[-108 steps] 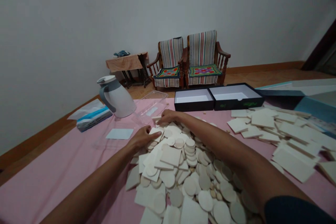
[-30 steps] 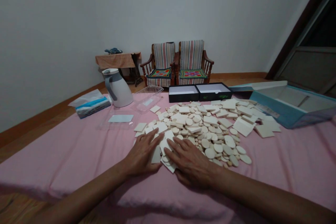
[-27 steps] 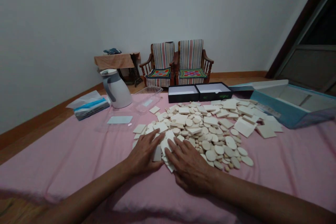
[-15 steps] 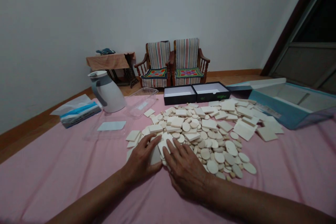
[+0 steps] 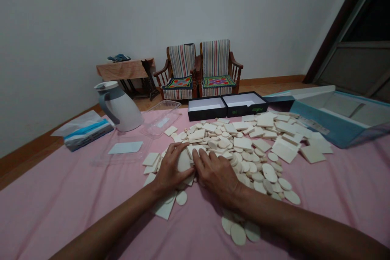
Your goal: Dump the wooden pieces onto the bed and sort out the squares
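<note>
A wide pile of pale flat pieces (image 5: 243, 146), round and square, lies on the pink cloth (image 5: 61, 195). My left hand (image 5: 169, 172) rests on the pile's near left edge, its fingers and thumb curled round a pale round piece (image 5: 183, 161). My right hand (image 5: 217, 174) lies just beside it, palm down, with its fingers stretched flat over the pieces. The fingertips of both hands nearly meet. A few loose discs (image 5: 238, 232) sit under my right forearm, and a square piece (image 5: 164, 209) lies below my left wrist.
A white jug (image 5: 117, 105), a tissue pack (image 5: 85, 132) and a clear plastic tub (image 5: 160, 119) stand at the back left. Two open black boxes (image 5: 227, 105) sit behind the pile, a blue box (image 5: 338, 120) at the right. Two striped chairs (image 5: 201, 69) stand by the wall.
Both hands have slid forward into the pile. Several discs and a square piece now lie nearer to me than the hands. My left hand has curled round a round piece.
</note>
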`<state>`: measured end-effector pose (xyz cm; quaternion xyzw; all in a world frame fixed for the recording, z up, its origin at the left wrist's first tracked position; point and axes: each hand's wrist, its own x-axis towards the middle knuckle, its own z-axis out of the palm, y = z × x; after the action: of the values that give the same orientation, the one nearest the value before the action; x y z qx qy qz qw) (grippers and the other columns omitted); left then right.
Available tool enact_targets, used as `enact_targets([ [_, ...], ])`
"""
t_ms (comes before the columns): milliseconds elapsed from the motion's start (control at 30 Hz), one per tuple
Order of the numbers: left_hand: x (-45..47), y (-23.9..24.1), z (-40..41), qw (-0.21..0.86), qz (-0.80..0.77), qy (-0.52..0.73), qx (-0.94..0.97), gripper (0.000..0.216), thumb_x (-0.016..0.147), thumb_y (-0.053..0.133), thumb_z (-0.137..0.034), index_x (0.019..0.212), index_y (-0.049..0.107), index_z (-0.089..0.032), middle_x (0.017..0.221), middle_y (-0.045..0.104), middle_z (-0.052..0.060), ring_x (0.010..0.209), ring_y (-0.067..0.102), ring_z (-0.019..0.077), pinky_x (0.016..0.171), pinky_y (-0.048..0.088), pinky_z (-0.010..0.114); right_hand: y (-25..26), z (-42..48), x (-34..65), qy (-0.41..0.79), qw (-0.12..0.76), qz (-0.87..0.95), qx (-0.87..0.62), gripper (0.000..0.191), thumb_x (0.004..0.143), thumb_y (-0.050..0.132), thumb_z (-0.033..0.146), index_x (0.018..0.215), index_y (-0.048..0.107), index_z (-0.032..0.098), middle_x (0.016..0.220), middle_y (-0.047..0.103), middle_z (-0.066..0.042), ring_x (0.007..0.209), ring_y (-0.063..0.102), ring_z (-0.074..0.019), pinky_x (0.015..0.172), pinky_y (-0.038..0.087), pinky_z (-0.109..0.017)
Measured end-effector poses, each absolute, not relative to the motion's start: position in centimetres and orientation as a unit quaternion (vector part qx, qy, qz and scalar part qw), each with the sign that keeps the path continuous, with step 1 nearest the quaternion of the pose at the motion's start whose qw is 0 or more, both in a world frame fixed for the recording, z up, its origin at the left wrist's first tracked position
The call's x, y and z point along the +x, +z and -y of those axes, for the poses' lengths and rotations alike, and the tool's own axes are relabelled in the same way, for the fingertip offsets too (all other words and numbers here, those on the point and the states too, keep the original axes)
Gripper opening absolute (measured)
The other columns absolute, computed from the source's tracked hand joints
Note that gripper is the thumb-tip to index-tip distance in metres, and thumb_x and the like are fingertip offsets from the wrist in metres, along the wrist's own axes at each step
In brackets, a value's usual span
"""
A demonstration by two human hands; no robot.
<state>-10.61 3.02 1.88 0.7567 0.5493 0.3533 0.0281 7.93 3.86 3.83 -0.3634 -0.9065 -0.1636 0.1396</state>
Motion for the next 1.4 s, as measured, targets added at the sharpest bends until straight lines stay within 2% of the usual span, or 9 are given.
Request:
enact_targets([
  [200, -7.6, 3.3, -8.3, 0.021, -0.502, 0.376, 0.778, 0.063, 0.07, 0.072, -0.018, 0.127, 0.047, -0.021, 0.116, 0.051, 0.009, 0.113, 0.05, 0.0248, 0.1, 0.045, 0.043, 6.2, -7.2, 10.5, -0.168, 0.125, 0.88, -0.426, 0.04, 0.095, 0.038, 0.018, 0.134, 0.043, 0.013, 0.114, 0.06, -0.014, 0.092, 0.056, -0.0242, 0.068, 0.045, -0.034],
  [367, -5.2, 4.1, -11.3, 0.051, -0.459, 0.366, 0.808, 0.066, 0.074, 0.075, -0.029, 0.132, 0.045, -0.021, 0.124, 0.051, 0.011, 0.119, 0.05, 0.0252, 0.103, 0.044, 0.043, 6.9, -10.1, 13.0, -0.162, 0.121, 0.844, -0.497, 0.032, 0.091, 0.044, 0.017, 0.122, 0.05, 0.015, 0.106, 0.061, -0.013, 0.092, 0.055, -0.0246, 0.071, 0.038, -0.034],
  [667, -11.9, 6.1, -7.0, 0.038, -0.511, 0.263, 0.817, 0.061, 0.083, 0.063, -0.039, 0.138, 0.042, -0.022, 0.134, 0.051, 0.013, 0.125, 0.049, 0.027, 0.106, 0.042, 0.046, 8.2, -10.2, 15.5, -0.115, 0.174, 0.846, -0.49, 0.034, 0.085, 0.05, 0.024, 0.117, 0.053, 0.012, 0.114, 0.058, -0.015, 0.104, 0.05, -0.0288, 0.086, 0.032, -0.039],
  [800, -18.5, 5.8, -2.4, 0.077, -0.557, 0.145, 0.814, 0.086, 0.073, 0.071, -0.051, 0.145, 0.033, -0.024, 0.146, 0.041, 0.015, 0.133, 0.042, 0.0328, 0.107, 0.039, 0.049, 7.8, -7.8, 13.4, -0.027, 0.183, 0.894, -0.408, 0.031, 0.085, 0.05, 0.02, 0.116, 0.054, 0.014, 0.109, 0.059, -0.013, 0.102, 0.05, -0.0251, 0.086, 0.034, -0.036],
  [1000, -21.6, 2.8, 3.8, 0.106, -0.623, 0.028, 0.774, 0.123, 0.053, 0.079, -0.063, 0.152, 0.013, -0.028, 0.157, 0.017, 0.019, 0.141, 0.024, 0.0412, 0.104, 0.038, 0.054, 6.0, -6.1, 8.0, 0.052, 0.118, 0.953, -0.273, 0.031, 0.082, 0.053, 0.021, 0.112, 0.053, 0.013, 0.108, 0.058, -0.012, 0.098, 0.051, -0.0234, 0.083, 0.038, -0.036],
  [1133, -19.3, 1.4, 4.3, 0.094, -0.684, 0.014, 0.723, 0.122, 0.059, 0.076, -0.055, 0.152, 0.007, -0.018, 0.156, 0.012, 0.026, 0.142, 0.017, 0.0434, 0.105, 0.033, 0.057, 5.0, -7.3, 3.8, 0.028, 0.107, 0.975, -0.191, 0.058, 0.079, 0.059, 0.023, 0.132, 0.041, 0.009, 0.12, 0.057, -0.017, 0.111, 0.05, -0.026, 0.094, 0.037, -0.04],
  [1233, -19.0, 0.7, 2.7, 0.078, -0.716, 0.036, 0.692, 0.116, 0.062, 0.073, -0.05, 0.151, 0.008, -0.012, 0.154, 0.016, 0.029, 0.141, 0.02, 0.0444, 0.104, 0.033, 0.057, 4.6, -8.9, 1.1, 0.004, 0.053, 0.985, -0.165, 0.091, 0.067, 0.072, 0.03, 0.142, 0.029, 0.004, 0.14, 0.043, -0.023, 0.128, 0.04, -0.0323, 0.105, 0.031, -0.045],
  [1333, -19.9, 0.5, 0.7, 0.05, -0.711, 0.067, 0.698, 0.109, 0.059, 0.075, -0.047, 0.148, 0.022, -0.012, 0.149, 0.031, 0.028, 0.137, 0.031, 0.0447, 0.103, 0.034, 0.057, 4.8, -10.4, -0.9, 0.006, -0.032, 0.983, -0.181, 0.111, 0.058, 0.078, 0.036, 0.147, 0.021, 0.005, 0.148, 0.032, -0.026, 0.136, 0.03, -0.0377, 0.11, 0.025, -0.05],
  [1400, -20.4, 0.8, -0.3, 0.039, -0.689, 0.089, 0.718, 0.101, 0.056, 0.077, -0.043, 0.142, 0.034, -0.013, 0.141, 0.045, 0.025, 0.129, 0.043, 0.0426, 0.102, 0.037, 0.054, 5.0, -11.0, -1.6, 0.018, -0.068, 0.982, -0.177, 0.108, 0.059, 0.076, 0.041, 0.147, 0.022, 0.007, 0.146, 0.036, -0.025, 0.133, 0.036, -0.037, 0.108, 0.028, -0.05],
])
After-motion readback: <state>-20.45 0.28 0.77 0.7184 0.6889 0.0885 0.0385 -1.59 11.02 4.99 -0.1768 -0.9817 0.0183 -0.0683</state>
